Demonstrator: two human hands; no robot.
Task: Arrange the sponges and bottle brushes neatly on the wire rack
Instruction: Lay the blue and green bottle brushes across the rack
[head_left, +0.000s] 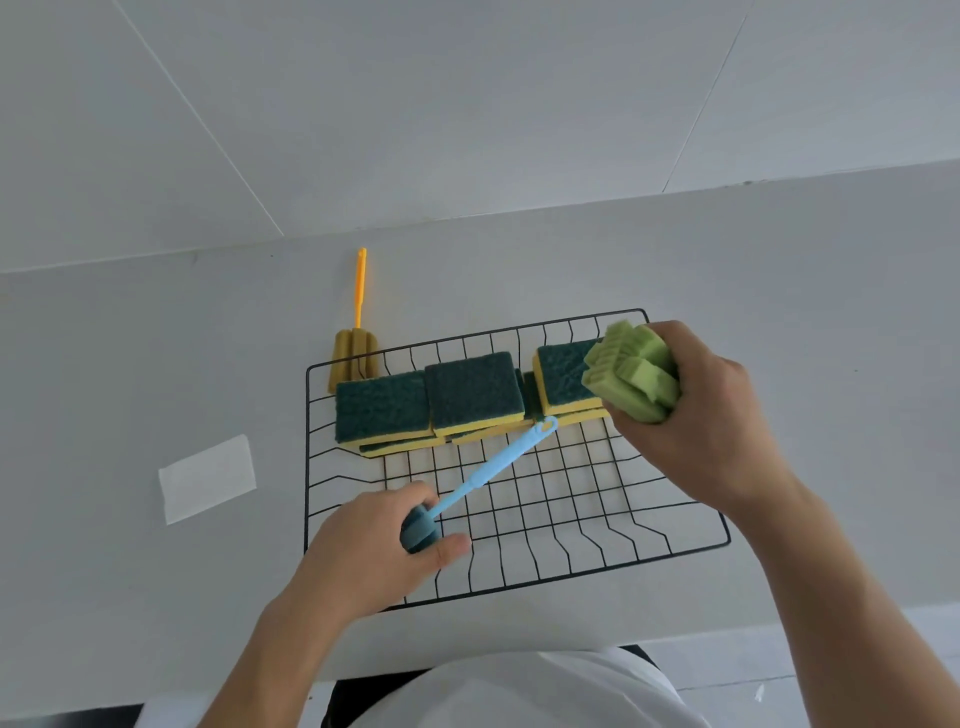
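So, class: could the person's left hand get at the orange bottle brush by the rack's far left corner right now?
Probably not straight away. The left hand is closed on the blue bottle brush. The orange bottle brush lies unobstructed on the counter beside the wire rack, so the path is free once the hand is emptied.

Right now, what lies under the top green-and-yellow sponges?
Under each top sponge another sponge peeks out, resting on the wire rack; most of each lower one is covered.

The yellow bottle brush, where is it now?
In the head view, the yellow bottle brush lies on the counter, just beyond the wire rack's far-left corner.
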